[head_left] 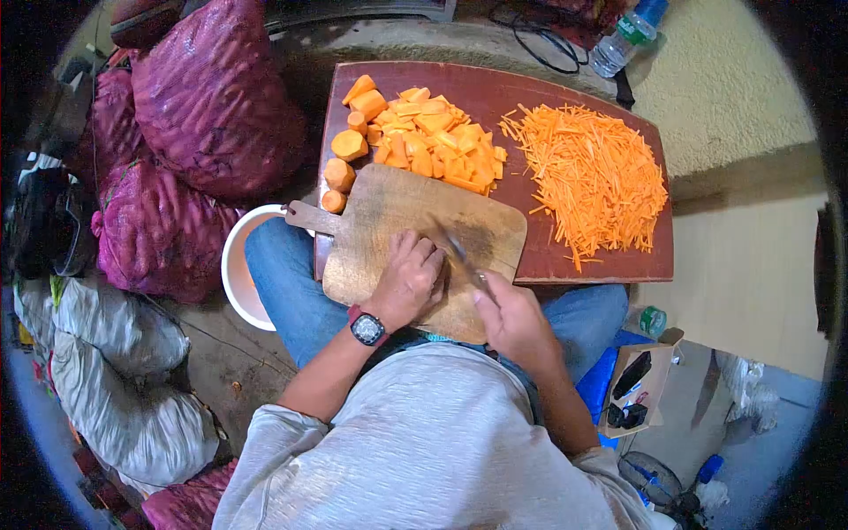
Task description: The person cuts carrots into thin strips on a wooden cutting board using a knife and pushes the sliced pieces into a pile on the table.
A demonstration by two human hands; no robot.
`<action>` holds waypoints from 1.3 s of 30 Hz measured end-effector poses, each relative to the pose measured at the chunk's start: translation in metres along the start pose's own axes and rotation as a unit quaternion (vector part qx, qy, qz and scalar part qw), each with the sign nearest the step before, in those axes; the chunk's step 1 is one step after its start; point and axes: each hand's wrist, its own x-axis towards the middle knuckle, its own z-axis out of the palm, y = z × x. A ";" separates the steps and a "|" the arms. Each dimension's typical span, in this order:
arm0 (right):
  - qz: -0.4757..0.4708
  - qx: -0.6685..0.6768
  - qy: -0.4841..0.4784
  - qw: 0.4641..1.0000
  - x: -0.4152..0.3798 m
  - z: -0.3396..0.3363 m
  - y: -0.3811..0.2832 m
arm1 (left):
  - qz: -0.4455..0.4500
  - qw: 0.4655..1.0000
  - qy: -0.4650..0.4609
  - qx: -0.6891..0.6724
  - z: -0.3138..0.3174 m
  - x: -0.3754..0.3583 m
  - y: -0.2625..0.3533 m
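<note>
A wooden cutting board (375, 208) lies partly on the red-brown table and partly over my lap. My left hand (408, 281), with a watch (367, 329) at the wrist, presses down on the board with its fingers curled; whatever lies under them is hidden. In my right hand (517, 320) is a knife (461, 253), gripped by the handle, its slightly blurred blade slanting over the board beside my left fingers. Beyond the board sits a heap of orange carrot slices (442, 137). Several larger carrot chunks (349, 145) line its left side.
Thin carrot shreds (594, 177) are piled on the right of the table (495, 84). A white tub (237, 274) stands left of my leg. Full pink mesh sacks (216, 97) and white sacks (132, 389) crowd the left; a plastic bottle (625, 40) is behind the table.
</note>
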 end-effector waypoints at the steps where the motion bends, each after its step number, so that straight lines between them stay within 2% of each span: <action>1: -0.013 0.014 0.040 0.999 -0.003 -0.003 0.004 | -0.003 1.000 0.001 0.002 0.002 -0.001 -0.001; 2: -0.024 0.027 0.080 0.996 -0.006 -0.005 0.007 | -0.009 1.000 0.013 -0.002 0.005 -0.001 -0.002; 4: -0.014 0.020 0.070 0.997 -0.012 -0.010 0.010 | -0.014 1.000 0.024 -0.007 0.007 -0.001 -0.002; 6: -0.003 0.013 0.066 0.998 -0.017 -0.012 0.009 | -0.045 0.993 0.091 -0.054 0.008 0.001 -0.002; 8: 0.013 0.041 -0.025 0.999 -0.018 -0.013 0.008 | -0.059 0.991 0.104 -0.066 0.011 -0.001 -0.005; 11: -0.014 0.064 0.029 0.997 -0.012 -0.013 0.031 | -0.081 0.986 0.118 -0.084 0.010 0.001 -0.005; 13: 0.021 0.059 0.027 0.998 -0.006 -0.033 0.047 | -0.050 0.992 0.103 -0.043 0.006 0.003 -0.004; 15: -0.053 -0.079 0.168 0.981 0.001 -0.050 0.059 | -0.045 0.995 0.089 -0.030 0.006 0.003 -0.003; 16: -0.053 -0.079 0.176 0.980 0.002 -0.055 0.060 | -0.041 0.996 0.076 -0.020 0.006 0.005 -0.003; 18: -0.030 -0.202 0.216 0.955 -0.002 -0.070 0.060 | -0.045 0.995 0.079 -0.042 0.005 0.011 -0.001; 19: -0.026 -0.204 0.228 0.952 -0.005 -0.073 0.062 | -0.058 0.993 0.080 -0.064 0.004 0.017 0.001; 20: -0.062 -0.247 0.227 0.940 -0.007 -0.073 0.066 | -0.067 0.993 0.069 -0.066 0.002 0.023 0.003; 22: -0.117 -0.303 0.215 0.921 -0.011 -0.072 0.072 | -0.032 0.994 0.077 -0.073 -0.010 0.054 0.020; 27: -0.145 -0.343 0.186 0.909 -0.017 -0.074 0.074 | 0.069 0.994 0.039 -0.072 0.007 0.137 0.046; 31: -0.138 -0.386 0.181 0.894 -0.021 -0.079 0.071 | 0.133 0.991 -0.013 -0.018 0.066 0.192 0.037; 33: -0.137 -0.379 0.186 0.896 -0.021 -0.080 0.071 | 0.153 0.984 -0.046 0.080 0.088 0.219 0.024; 34: -0.139 -0.374 0.187 0.898 -0.019 -0.082 0.071 | 0.154 0.982 -0.020 0.106 0.095 0.228 0.018; 35: -0.140 -0.372 0.190 0.898 -0.019 -0.082 0.073 | 0.157 0.981 -0.020 0.109 0.100 0.228 0.011; 38: -0.157 -0.279 0.205 0.925 -0.021 -0.073 0.079 | 0.132 0.987 0.057 0.067 0.079 0.221 -0.014; 39: -0.131 -0.219 0.195 0.947 -0.024 -0.067 0.079 | 0.134 0.987 0.053 0.071 0.069 0.217 -0.028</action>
